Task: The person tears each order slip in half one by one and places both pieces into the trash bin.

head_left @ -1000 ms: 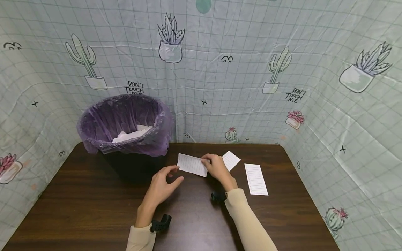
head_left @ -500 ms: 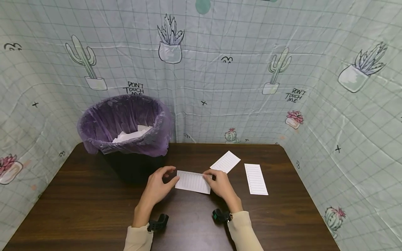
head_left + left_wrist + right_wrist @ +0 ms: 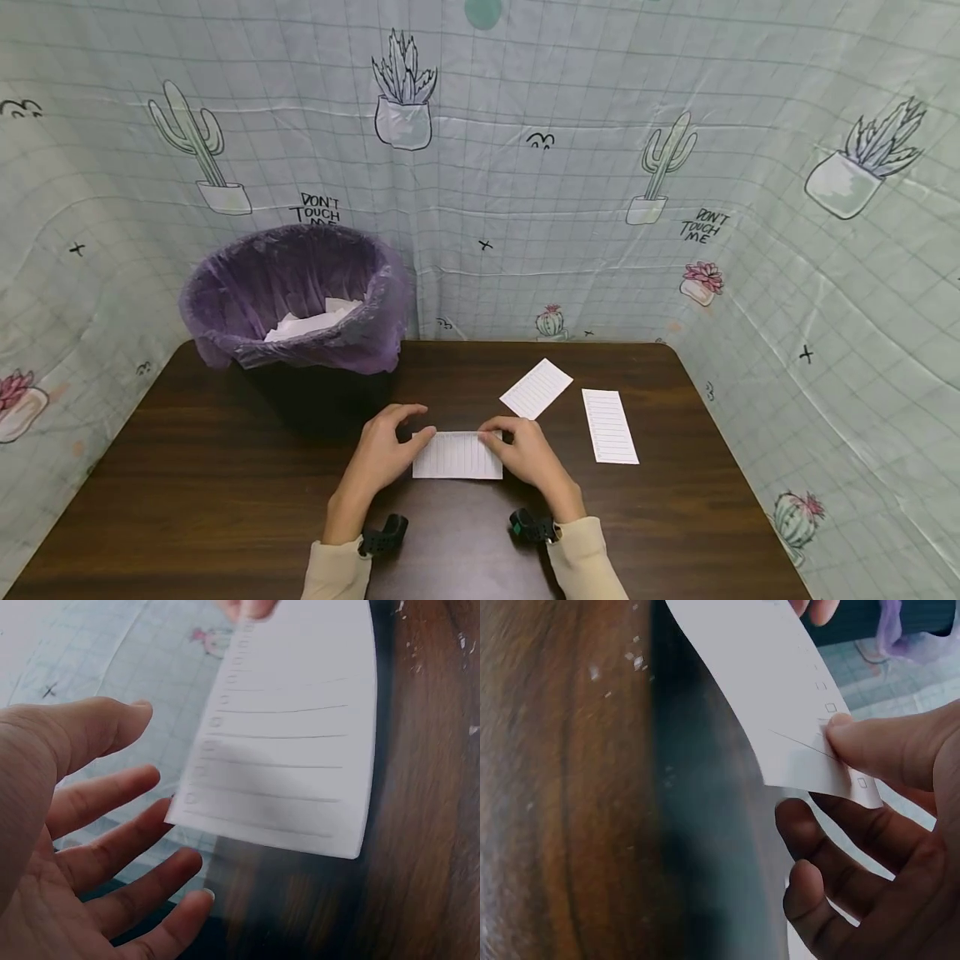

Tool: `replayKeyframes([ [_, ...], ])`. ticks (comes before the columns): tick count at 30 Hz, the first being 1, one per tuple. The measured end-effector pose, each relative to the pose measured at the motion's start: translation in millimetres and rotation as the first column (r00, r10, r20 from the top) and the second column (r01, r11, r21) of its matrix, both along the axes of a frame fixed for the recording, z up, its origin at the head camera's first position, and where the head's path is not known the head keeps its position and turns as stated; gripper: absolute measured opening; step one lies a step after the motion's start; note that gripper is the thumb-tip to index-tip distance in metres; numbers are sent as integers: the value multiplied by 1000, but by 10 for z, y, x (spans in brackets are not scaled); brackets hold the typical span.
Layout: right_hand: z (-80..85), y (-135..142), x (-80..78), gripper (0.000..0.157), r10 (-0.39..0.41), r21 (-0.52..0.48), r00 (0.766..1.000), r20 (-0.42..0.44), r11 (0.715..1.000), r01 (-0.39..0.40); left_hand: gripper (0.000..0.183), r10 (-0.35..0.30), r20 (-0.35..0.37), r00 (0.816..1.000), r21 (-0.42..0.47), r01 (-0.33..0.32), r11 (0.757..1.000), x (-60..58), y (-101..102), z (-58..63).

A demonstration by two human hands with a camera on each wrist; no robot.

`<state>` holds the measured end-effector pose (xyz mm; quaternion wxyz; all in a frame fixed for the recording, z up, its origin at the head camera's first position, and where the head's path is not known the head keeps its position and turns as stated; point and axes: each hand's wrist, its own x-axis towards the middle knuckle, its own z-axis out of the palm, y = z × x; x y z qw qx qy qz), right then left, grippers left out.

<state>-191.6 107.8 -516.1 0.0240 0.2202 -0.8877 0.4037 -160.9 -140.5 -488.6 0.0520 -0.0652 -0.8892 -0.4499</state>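
A lined white paper slip (image 3: 456, 460) with small checkboxes along one edge lies crosswise between my hands in the head view. My right hand (image 3: 531, 457) pinches its right end, with the thumb (image 3: 885, 750) on top and fingers behind, as the right wrist view shows. My left hand (image 3: 381, 454) is at the slip's left end with thumb and fingers spread apart. In the left wrist view, a fingertip (image 3: 161, 814) meets or nearly meets the slip's corner; contact is hard to tell.
Two more lined slips lie on the right: one tilted slip (image 3: 537, 389) and one lengthwise slip (image 3: 610, 426). A black bin (image 3: 322, 400) with a purple liner (image 3: 375, 333) stands at the back left, holding white papers (image 3: 311, 323). Patterned cloth (image 3: 487, 167) surrounds the brown table (image 3: 187, 500).
My right hand has drawn the slip toward me and turned it level, uncovering the tilted slip behind. My left hand has stayed near the slip's left end.
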Motion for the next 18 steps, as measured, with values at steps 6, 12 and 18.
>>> replayKeyframes([
  [6,55,-12,17,8,3,-15,1000,-6,1000,-4,32,-29,5,1000,-7,29,1000,3,70,-19],
  [12,85,-25,68,11,46,-29,998,29,999,-45,23,-57,12,998,6,57,998,45,141,-44],
  [18,130,-26,66,10,54,-36,998,15,998,-53,11,-84,14,996,23,83,996,15,203,-43],
])
